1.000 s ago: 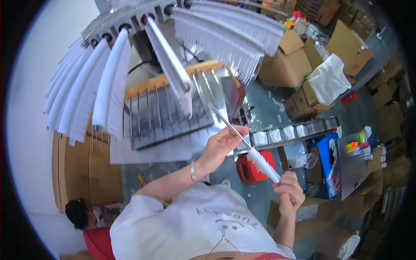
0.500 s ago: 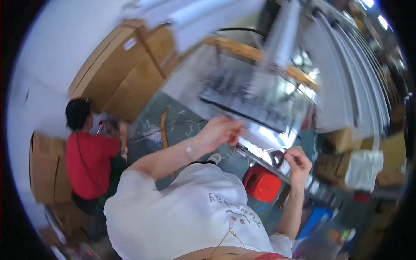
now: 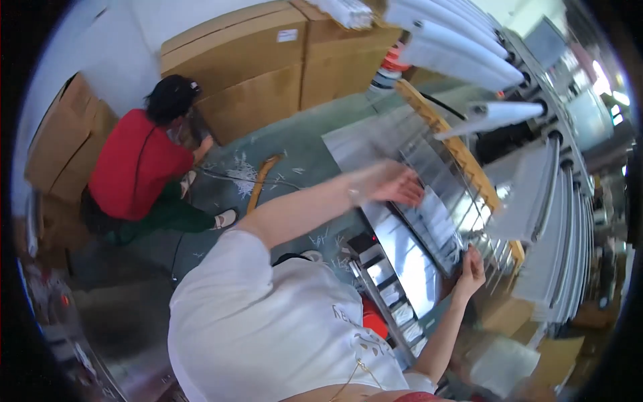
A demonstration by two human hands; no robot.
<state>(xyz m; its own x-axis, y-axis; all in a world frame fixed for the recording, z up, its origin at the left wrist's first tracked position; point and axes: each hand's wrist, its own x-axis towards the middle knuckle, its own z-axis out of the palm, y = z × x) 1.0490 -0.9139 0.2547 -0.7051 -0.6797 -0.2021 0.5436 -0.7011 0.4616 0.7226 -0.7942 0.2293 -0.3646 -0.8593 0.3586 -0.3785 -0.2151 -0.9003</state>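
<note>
My left hand (image 3: 396,185) hovers over the near side of a metal worktable (image 3: 410,262), a little smeared by motion. Its fingers stretch out to the right, with nothing visible in them. By the table's right end, my right hand (image 3: 471,271) is closed, thumb and fingertips together. Whatever it may pinch is too small to make out; thin whitish strips (image 3: 457,250) show right beside the fingertips. Between the two hands lies a dark-edged flat tray (image 3: 429,240) with a pale, see-through sheet (image 3: 432,213) on it.
A yellow bar (image 3: 439,127) runs along the table's far side. White rolls (image 3: 462,57) hang on a rack beyond. A row of small compartments (image 3: 392,295) and a red stool (image 3: 375,317) stand near me. At left, a person in red (image 3: 137,167) crouches by large cardboard boxes (image 3: 248,74).
The view has swung, so the worktable now runs more steeply. My left hand has moved up and right, its fingers straighter. My right hand is now at the tray's right end.
</note>
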